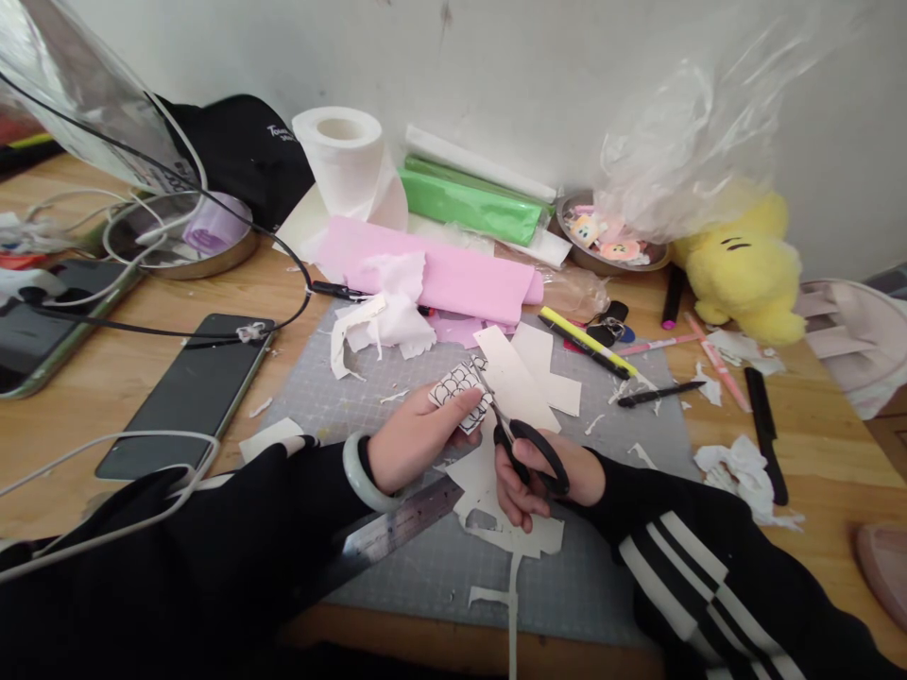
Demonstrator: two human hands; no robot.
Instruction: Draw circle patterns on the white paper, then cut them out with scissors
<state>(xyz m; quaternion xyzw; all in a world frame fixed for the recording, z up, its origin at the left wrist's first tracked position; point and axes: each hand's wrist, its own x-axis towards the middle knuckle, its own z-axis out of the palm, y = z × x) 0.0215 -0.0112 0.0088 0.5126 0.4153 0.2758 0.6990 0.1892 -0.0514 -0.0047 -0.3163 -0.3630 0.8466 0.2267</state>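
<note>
A wooden table [836,463] carries a grey mat [581,581], a phone [191,392] and metal bowl [231,261].

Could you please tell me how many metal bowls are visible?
2: one round silver metal bowl left of the white paper roll; a second bowl beside the yellow plush toy. Others may be hidden.

A pale, plain wall [510,80], marked by a small dark smudge [445,13], rises behind a wood-grained bench [836,444] under soft light.

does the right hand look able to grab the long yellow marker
Probably not: the right hand holds black-handled metal scissors, though nothing seems to cover the long yellow marker beyond it.
</note>
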